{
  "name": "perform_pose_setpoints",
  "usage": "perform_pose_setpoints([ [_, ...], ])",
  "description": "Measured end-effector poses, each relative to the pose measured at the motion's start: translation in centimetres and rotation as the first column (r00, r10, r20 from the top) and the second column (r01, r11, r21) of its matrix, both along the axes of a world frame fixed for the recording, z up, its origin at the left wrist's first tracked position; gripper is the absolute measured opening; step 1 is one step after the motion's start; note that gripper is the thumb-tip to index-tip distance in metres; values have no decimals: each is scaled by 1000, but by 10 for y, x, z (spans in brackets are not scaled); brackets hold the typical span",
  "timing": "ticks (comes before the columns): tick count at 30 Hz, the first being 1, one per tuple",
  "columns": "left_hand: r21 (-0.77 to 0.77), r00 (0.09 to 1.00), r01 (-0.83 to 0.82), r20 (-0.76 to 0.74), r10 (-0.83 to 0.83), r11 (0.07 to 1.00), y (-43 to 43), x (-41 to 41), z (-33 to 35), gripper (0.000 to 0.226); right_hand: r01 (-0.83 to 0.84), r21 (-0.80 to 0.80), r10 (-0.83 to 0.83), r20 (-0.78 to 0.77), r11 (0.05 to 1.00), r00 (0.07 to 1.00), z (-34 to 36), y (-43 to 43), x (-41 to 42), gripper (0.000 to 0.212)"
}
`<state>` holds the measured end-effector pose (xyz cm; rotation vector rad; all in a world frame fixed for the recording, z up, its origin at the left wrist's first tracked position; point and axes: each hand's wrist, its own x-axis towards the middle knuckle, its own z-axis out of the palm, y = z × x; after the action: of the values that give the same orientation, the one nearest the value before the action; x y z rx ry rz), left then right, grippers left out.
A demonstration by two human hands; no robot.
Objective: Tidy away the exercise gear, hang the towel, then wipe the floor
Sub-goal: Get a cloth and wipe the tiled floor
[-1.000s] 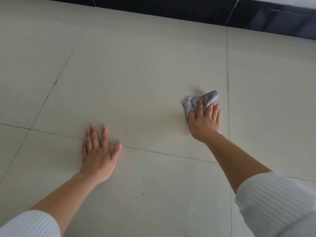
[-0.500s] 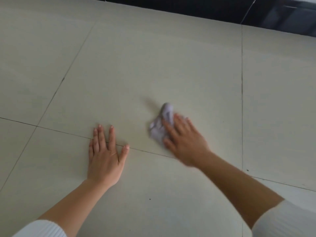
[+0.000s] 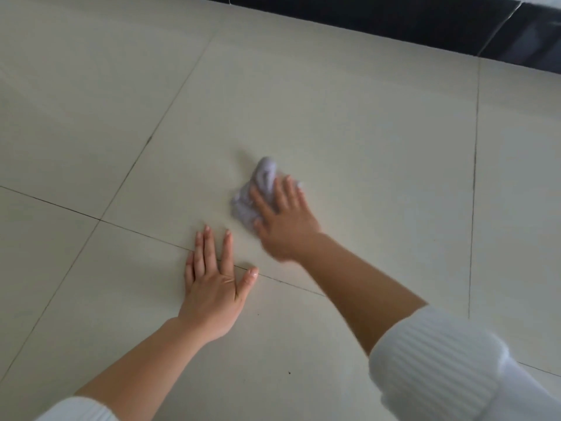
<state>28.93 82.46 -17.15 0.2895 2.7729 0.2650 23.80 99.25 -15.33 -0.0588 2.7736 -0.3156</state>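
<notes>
A crumpled pale lilac cloth (image 3: 264, 175) lies on the cream tiled floor (image 3: 334, 110). My right hand (image 3: 283, 218) lies over the cloth's near part and presses it down with spread, straight fingers; hand and cloth are motion-blurred. Part of the cloth is hidden under that palm. My left hand (image 3: 212, 287) rests flat on the floor just left of and nearer than the cloth, fingers straight and thumb out, across a grout line. No exercise gear or towel is in view.
A dark glossy skirting strip (image 3: 394, 22) runs along the far edge of the floor at the top right. Dark grout lines cross the tiles, and a few small dark specks (image 3: 289, 372) lie near my arms.
My right hand has swept the cloth leftward across the tile, from far right to close beside my left hand. The left hand has stayed planted; the view has shifted.
</notes>
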Motion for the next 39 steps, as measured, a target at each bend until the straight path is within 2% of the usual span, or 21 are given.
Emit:
perform_pose_setpoints([
  [3,-19,1000,6,26,-6,1000,-1,0,1,95,-234,27,235,-5,972,972,-1,-10,6,57],
  [5,-17,999,9,39,-8,1000,-1,-1,3,94,-232,80,234,-14,969,972,2,10,3,58],
  [7,-25,999,19,51,-17,1000,-1,-1,4,93,-61,86,61,-5,994,998,3,40,1,59],
  [9,-19,997,26,68,-25,999,-1,-2,4,93,168,88,-171,28,982,985,4,75,7,60],
  [13,-24,997,33,75,-32,999,-1,-3,4,93,550,156,-560,25,821,828,6,128,28,63],
  [15,-18,997,32,71,-31,999,0,-2,4,93,639,130,-649,45,758,760,7,127,32,63],
  [17,-4,997,31,66,-30,1000,-1,-2,4,93,554,94,-561,72,827,825,6,107,38,60],
  [19,15,998,23,57,-24,1000,-2,-2,4,92,341,61,-345,73,938,936,3,73,52,60],
  [21,23,999,15,35,-16,1000,-1,-1,4,92,116,43,-117,15,992,993,0,38,76,68],
  [23,41,1000,2,5,-2,999,-1,1,5,90,-6,17,7,-59,1000,998,-2,12,101,61],
  [25,76,999,-17,-29,19,997,-2,2,6,88,-117,2,117,-49,993,992,-3,3,121,58],
  [29,59,993,68,-103,-62,996,-1,-11,8,81,-266,50,269,-86,963,959,-5,37,144,58],
  [31,38,983,122,-144,-116,992,9,-26,8,81,-146,98,150,-35,984,988,-3,67,146,59],
  [33,26,978,166,-133,-161,986,24,-43,8,85,60,156,-52,-52,986,997,-4,103,149,63],
  [36,16,964,230,-142,-225,973,49,-76,6,83,351,189,-354,-17,917,935,-2,152,146,64],
  [39,35,964,213,-167,-205,976,71,-115,3,80,504,184,-513,1,844,859,-1,186,121,64],
])
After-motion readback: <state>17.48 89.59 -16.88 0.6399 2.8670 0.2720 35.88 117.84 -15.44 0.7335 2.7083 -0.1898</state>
